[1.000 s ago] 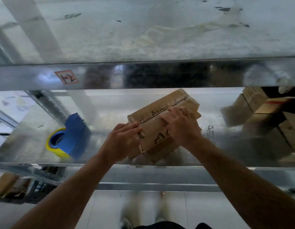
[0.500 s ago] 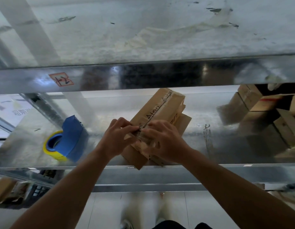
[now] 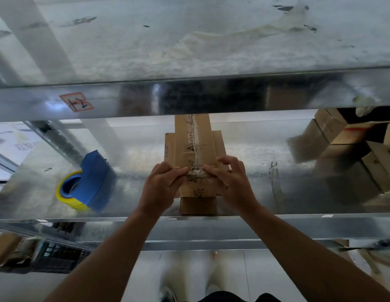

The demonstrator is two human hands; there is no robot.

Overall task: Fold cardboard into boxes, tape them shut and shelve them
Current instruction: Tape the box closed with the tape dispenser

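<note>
a cardboard box (image 3: 194,144) is laid lengthwise on the metal shelf (image 3: 255,188), its near end by the shelf's front edge. the crumpled end of the clear tape (image 3: 195,172) on its top seam is pinched from both sides. the left hand (image 3: 162,189) is curled tight. the right hand (image 3: 232,184) has thumb and forefinger closed on the tape, with its other fingers spread above the box. a blue tape dispenser (image 3: 89,184) is seen well to the left.

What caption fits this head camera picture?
Left hand and right hand pinch tape on a box on a shelf, near a tape dispenser.

Box (image 3: 194,144) far end hidden behind shelf beam (image 3: 189,97); right boxes (image 3: 353,149) blurred.
</note>
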